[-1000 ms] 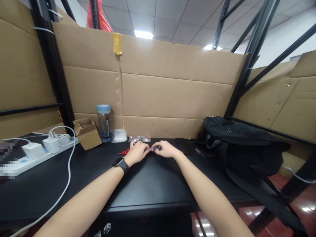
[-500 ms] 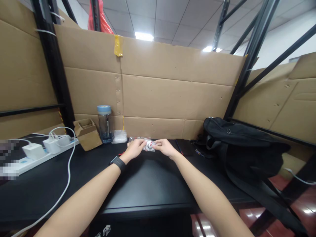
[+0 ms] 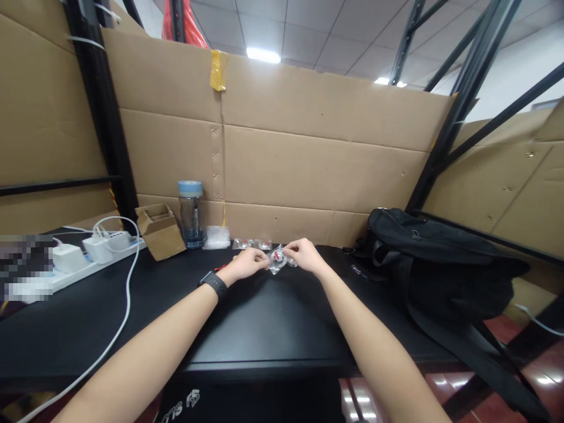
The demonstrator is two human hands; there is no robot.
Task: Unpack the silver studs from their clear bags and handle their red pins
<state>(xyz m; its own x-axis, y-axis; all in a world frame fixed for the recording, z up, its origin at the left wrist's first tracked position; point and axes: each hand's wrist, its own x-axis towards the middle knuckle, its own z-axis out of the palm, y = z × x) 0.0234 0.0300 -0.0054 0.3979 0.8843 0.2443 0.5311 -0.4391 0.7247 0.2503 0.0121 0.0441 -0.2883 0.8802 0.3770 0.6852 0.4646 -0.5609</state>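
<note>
A small clear plastic packet (image 3: 278,258) with a round, red-marked item inside hangs between my hands, a little above the black table. My left hand (image 3: 247,264), with a dark watch on the wrist, pinches its left edge. At the upper right edge, my right hand (image 3: 305,256) is closed with thumb and forefinger on the same packet. Partly behind the right fingers shows another small shiny round thing (image 3: 291,262); whether it is attached cannot be made out. Behind the left hand lie two similar clear packets (image 3: 253,244) with red bits. Something red shows beside the left wrist.
A bottle with a blue lid (image 3: 191,216), an open cardboard box (image 3: 161,232) and a clear plastic stack (image 3: 217,237) stand at back left. A white power strip (image 3: 66,278) with chargers and cable lies left. A black bag (image 3: 445,258) occupies the right; cardboard walls the back.
My view has shifted slightly. The packet has turned to show its round face more fully, and my hands are a little farther right. Two packets behind the left hand now show clearly.
</note>
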